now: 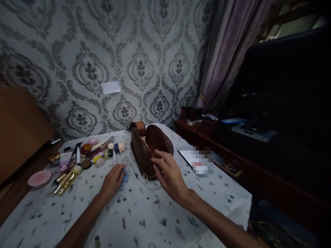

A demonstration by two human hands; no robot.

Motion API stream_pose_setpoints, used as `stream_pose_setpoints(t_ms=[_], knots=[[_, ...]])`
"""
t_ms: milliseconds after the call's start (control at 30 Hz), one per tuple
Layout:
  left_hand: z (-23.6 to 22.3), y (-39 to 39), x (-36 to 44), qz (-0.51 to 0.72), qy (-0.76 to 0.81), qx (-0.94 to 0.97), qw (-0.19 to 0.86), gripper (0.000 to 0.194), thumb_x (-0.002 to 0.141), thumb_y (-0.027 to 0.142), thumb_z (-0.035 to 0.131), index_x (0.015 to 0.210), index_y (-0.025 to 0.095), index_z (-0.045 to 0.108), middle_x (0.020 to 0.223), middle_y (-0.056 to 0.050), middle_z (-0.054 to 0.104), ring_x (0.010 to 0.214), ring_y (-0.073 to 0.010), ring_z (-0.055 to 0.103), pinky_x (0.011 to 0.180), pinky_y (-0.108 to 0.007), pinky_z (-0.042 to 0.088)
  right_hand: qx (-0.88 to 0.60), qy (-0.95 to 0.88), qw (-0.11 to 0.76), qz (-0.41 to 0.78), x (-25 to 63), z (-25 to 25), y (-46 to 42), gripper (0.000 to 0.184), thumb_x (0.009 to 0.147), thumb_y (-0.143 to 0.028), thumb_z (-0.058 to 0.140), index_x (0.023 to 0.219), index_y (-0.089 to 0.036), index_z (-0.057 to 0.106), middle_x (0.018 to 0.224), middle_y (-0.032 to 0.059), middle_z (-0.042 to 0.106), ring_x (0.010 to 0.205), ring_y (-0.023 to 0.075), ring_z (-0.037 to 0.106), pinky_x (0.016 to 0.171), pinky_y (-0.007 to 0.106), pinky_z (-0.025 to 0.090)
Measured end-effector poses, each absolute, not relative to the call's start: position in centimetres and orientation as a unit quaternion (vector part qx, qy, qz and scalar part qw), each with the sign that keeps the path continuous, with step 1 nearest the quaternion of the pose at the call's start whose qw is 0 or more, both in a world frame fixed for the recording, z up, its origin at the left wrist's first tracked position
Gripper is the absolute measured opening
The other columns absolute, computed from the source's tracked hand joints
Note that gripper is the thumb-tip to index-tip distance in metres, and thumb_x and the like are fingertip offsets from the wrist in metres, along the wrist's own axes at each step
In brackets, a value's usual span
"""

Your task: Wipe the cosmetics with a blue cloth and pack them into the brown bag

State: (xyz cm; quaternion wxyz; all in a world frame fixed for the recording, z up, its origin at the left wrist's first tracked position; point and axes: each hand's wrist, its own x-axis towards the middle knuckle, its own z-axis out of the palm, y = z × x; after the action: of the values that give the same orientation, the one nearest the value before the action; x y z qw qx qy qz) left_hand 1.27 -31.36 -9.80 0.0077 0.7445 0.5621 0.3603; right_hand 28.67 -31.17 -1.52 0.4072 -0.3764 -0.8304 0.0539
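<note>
Head view, bag: the dark brown leather-like zip bag [141,153] stands open at the centre of the table, toward its far side; its inside is mostly shadowed.
Right hand: fingers loosely parted, at the bag's near right side, covering part of it; contact is unclear. The hand [170,174] pinches nothing visible.
Left hand: the hand [111,182] lies low, left of the bag, fingers close together over a crumpled blue item [124,175], mostly hidden; grip cannot be told.
Left: mixed cosmetics [86,163], overlapping, and a round pink compact [39,179].
Right: flat dark-edged object [187,160], partly pixelated.
Under all: white patterned tablecloth [144,213], near edge cut off.
</note>
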Motion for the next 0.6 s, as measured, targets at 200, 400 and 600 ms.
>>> stream_pose_setpoints(t_ms=[200, 400, 600], knots=[[-9.5, -31.7, 1.3, 0.439, 0.585, 0.681, 0.028, 0.029, 0.097, 0.035, 0.04, 0.114, 0.02, 0.059, 0.11, -0.009, 0.07, 0.103, -0.0217, 0.066, 0.093, -0.039, 0.053, -0.303, -0.89, 0.271, 0.208, 21.8, -4.4, -32.9, 0.045, 0.09, -0.017, 0.051, 0.134, -0.022, 0.051, 0.142, 0.0145, 0.047, 0.108, 0.0227, 0.063, 0.094, 0.038, 0.052], [-8.7, -32.2, -0.2, 0.46, 0.631, 0.625, 0.001, 0.034, 0.1, 0.036, 0.033, 0.11, 0.019, 0.06, 0.107, -0.01, 0.068, 0.105, -0.0237, 0.062, 0.096, -0.043, 0.05, -0.367, -0.871, 0.189, 0.268, 15.0, -6.2, -30.2, 0.052, 0.079, -0.017, 0.06, 0.13, -0.017, 0.05, 0.126, 0.0132, 0.054, 0.101, 0.0223, 0.061, 0.091, 0.036, 0.049], [-6.9, -33.5, 1.2, 0.425, 0.616, 0.663, -0.022, 0.031, 0.092, 0.026, 0.043, 0.111, 0.021, 0.066, 0.123, -0.014, 0.061, 0.123, -0.0335, 0.049, 0.109, -0.057, 0.036, -0.398, -0.868, 0.189, 0.227, 11.2, -8.4, -29.3, 0.034, 0.086, -0.018, 0.054, 0.118, -0.02, 0.061, 0.116, 0.0126, 0.062, 0.098, 0.0258, 0.062, 0.084, 0.036, 0.05]])
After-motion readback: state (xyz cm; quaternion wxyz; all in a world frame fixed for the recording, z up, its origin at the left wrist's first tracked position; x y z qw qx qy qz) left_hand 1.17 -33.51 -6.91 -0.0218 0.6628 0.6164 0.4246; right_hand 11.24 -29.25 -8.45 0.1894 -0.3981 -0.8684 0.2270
